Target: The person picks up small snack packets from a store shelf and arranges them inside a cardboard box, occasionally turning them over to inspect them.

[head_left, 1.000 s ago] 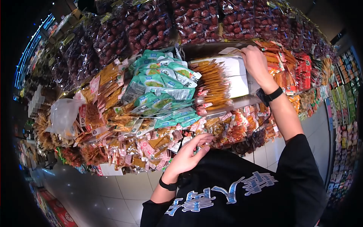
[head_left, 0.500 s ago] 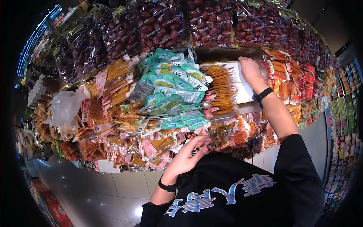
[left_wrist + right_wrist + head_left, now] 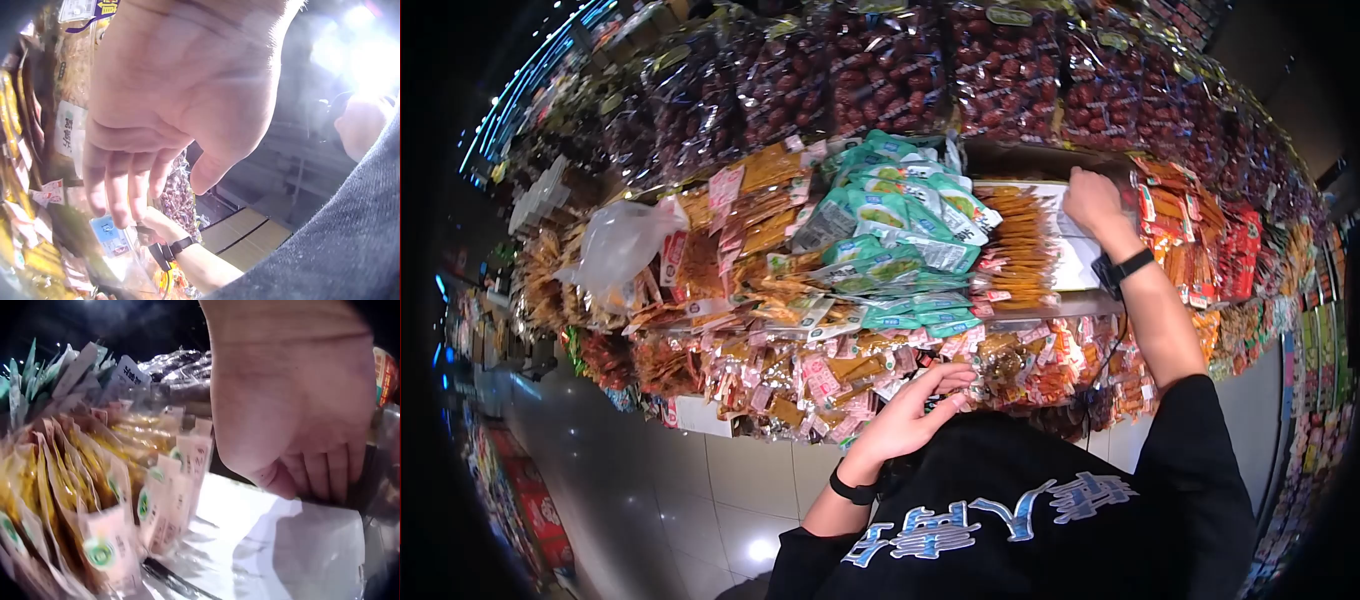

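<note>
My right hand [image 3: 1097, 205] reaches into a clear bin, at the far edge of a white box or panel [image 3: 1076, 258]. In the right wrist view the hand [image 3: 294, 419] points downward, thumb bent at the edge of the white panel [image 3: 262, 550]; the fingertips are hidden, and I cannot tell whether they grip it. Beside it stands a row of thin yellow-brown snack packets [image 3: 1018, 245] with pale pink ends [image 3: 112, 547]. My left hand [image 3: 910, 415] hovers before the front of the display, fingers loosely extended and holding nothing; its palm [image 3: 181, 87] faces the left wrist camera.
Teal snack bags [image 3: 900, 230] are heaped left of the yellow-brown packets. Red and orange packets [image 3: 1175, 220] fill the section on the right. Large bags of red dates [image 3: 885, 75] line the back. A translucent plastic bag [image 3: 615, 250] sits at left. Small packets [image 3: 830, 375] hang along the front.
My right hand has come nearer along the white panel and away from the bin's far right corner. The view has shifted, moving the display rightward. My left hand keeps its loose pose.
</note>
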Motion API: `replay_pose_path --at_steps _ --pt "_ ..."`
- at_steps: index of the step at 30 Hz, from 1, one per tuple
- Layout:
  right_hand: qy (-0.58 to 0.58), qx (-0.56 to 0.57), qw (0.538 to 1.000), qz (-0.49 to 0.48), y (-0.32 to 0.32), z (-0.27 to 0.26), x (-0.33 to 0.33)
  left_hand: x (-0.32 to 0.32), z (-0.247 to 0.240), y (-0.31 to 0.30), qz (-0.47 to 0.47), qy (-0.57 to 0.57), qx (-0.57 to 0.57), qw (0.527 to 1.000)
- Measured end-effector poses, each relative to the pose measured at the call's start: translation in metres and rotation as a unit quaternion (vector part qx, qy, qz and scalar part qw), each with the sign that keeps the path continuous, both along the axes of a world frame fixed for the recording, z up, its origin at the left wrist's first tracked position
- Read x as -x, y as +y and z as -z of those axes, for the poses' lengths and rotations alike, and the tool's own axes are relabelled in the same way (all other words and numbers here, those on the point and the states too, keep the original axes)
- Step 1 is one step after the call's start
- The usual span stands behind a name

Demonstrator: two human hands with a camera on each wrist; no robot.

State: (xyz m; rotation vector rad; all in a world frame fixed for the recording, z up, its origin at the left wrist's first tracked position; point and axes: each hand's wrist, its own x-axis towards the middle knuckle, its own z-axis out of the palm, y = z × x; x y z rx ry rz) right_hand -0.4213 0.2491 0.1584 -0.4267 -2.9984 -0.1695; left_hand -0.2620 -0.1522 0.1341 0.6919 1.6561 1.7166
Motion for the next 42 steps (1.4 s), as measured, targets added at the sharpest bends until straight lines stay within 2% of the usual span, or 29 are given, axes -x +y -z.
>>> replay_pose_path --at_steps 5,8,10,12,15,20,23,26,29,34,35,37,40,42 --pt "0.07 0.077 0.987 -0.126 -0.068 -0.07 -0.038 -0.008 0.005 -0.006 -0.063 -0.035 -0.03 0.997" --pt "0.104 0.204 0.941 -0.251 -0.111 -0.112 -0.043 -0.008 0.008 -0.01 -0.073 -0.017 -0.025 0.997" --pt "0.058 0.251 0.919 -0.299 -0.147 -0.144 -0.046 -0.011 0.003 -0.014 -0.08 -0.012 -0.028 0.996" --pt "0.028 0.296 0.881 -0.368 -0.168 -0.15 -0.037 -0.015 0.004 -0.019 -0.087 -0.01 -0.03 0.996" --pt "0.053 0.21 0.867 -0.449 -0.202 -0.155 -0.024 -0.025 0.004 -0.029 -0.105 -0.023 -0.048 0.993" --pt "0.09 0.127 0.86 -0.485 -0.261 -0.156 0.014 -0.041 0.004 -0.052 -0.124 -0.022 -0.034 0.992" --pt "0.109 0.102 0.862 -0.484 -0.298 -0.137 0.042 -0.05 0.005 -0.067 -0.133 -0.032 -0.037 0.99" --pt "0.08 0.051 0.879 -0.468 -0.334 -0.124 0.068 -0.055 0.002 -0.086 -0.152 -0.027 -0.036 0.987" --pt "0.003 0.048 0.907 -0.419 -0.359 -0.106 0.094 -0.059 0.004 -0.106 -0.169 -0.027 -0.042 0.984" --pt "0.001 0.083 0.899 -0.431 -0.368 -0.118 0.108 -0.062 0.014 -0.141 -0.187 -0.014 -0.043 0.981" --pt "-0.03 0.098 0.904 -0.414 -0.368 -0.125 0.109 -0.062 0.017 -0.147 -0.186 -0.014 -0.041 0.982" --pt "0.002 0.048 0.897 -0.439 -0.367 -0.122 0.119 -0.06 0.021 -0.158 -0.18 -0.013 -0.038 0.983" --pt "-0.039 0.016 0.908 -0.416 -0.376 -0.125 0.11 -0.058 0.024 -0.171 -0.174 -0.017 -0.043 0.984" --pt "0.01 -0.005 0.896 -0.443 -0.379 -0.116 0.109 -0.055 0.02 -0.178 -0.168 -0.016 -0.046 0.985"
